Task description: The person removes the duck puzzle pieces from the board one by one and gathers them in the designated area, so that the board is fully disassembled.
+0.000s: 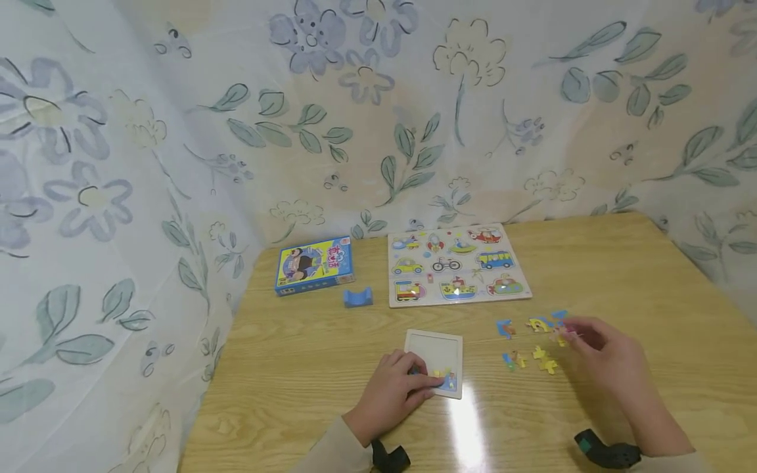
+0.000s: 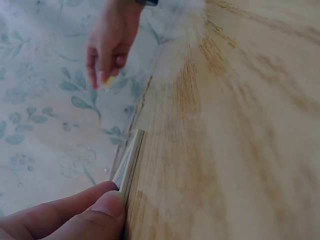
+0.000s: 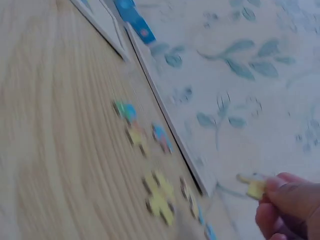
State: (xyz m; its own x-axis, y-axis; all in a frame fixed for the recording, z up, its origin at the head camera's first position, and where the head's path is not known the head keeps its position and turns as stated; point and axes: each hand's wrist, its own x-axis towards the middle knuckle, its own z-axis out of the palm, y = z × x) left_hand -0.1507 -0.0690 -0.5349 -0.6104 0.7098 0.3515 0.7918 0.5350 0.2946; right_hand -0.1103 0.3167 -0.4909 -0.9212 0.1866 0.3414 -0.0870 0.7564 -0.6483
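My left hand (image 1: 390, 387) holds a small wooden jigsaw tray (image 1: 460, 358) by its near left side, with the index finger lying over the fitted pieces (image 1: 451, 380) along the bottom. In the left wrist view the thumb (image 2: 111, 204) presses against the tray's edge. Off to the right, my right hand (image 1: 615, 361) pinches a yellow jigsaw piece (image 3: 256, 190) between thumb and fingertips, raised above the table. Several loose jigsaw pieces (image 1: 549, 365), yellow, blue and brownish, lie on the table between that hand and the tray.
Behind the tray lies a wooden peg board (image 1: 460, 265) with vehicle pictures. A blue and yellow box (image 1: 315, 265) sits at the back left, with a blue curved block (image 1: 358, 297) in front of it. Flowered cloth (image 1: 378, 131) hangs along the table's back and left edges.
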